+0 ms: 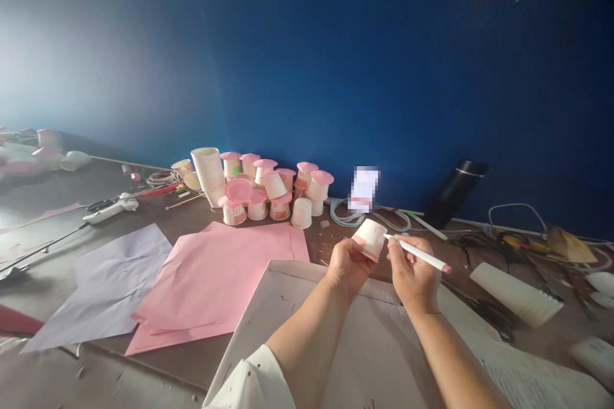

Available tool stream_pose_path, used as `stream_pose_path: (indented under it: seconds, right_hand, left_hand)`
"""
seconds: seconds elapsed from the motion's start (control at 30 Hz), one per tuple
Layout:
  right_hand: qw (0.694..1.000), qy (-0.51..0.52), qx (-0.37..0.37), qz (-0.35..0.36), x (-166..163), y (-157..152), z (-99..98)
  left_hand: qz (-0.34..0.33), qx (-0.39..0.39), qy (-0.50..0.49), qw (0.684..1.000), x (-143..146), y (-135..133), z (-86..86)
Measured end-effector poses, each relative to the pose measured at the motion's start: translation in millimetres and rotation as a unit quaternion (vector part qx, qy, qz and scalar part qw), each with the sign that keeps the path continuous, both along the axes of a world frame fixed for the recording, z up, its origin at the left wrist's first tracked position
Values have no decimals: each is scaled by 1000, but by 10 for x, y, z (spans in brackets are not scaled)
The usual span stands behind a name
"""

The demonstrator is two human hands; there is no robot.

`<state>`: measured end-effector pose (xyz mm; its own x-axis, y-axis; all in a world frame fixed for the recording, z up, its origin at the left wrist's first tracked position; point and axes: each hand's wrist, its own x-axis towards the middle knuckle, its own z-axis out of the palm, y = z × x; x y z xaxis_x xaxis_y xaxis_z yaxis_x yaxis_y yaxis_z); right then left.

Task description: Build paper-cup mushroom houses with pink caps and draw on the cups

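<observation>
My left hand [346, 264] is closed round a small white paper cup [370, 238] with pink and red marks on its side, held tilted above a white cardboard sheet [268, 313]. My right hand [413, 270] grips a white pen with a pink end [422, 255]. The pen's tip touches the cup's side. Both forearms reach in from the bottom edge.
Pink paper sheets [215, 281] and a lilac sheet [115, 281] lie to the left. Behind them stand several pink-roofed paper cups [273, 192] and a stack of plain cups [209, 174]. A black flask [455, 192], cables, a lying cup stack [515, 294] and scissors [110, 206] surround me.
</observation>
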<state>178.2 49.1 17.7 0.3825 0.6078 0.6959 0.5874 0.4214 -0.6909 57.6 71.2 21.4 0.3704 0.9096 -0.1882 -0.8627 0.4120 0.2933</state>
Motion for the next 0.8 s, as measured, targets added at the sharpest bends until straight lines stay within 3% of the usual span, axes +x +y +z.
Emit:
stream_pose_path:
  seconds: [0.8]
  right_hand:
    - [1000, -10, 0, 19, 29, 41, -106]
  left_hand:
    - [-3, -6, -9, 1000, -7, 15, 5]
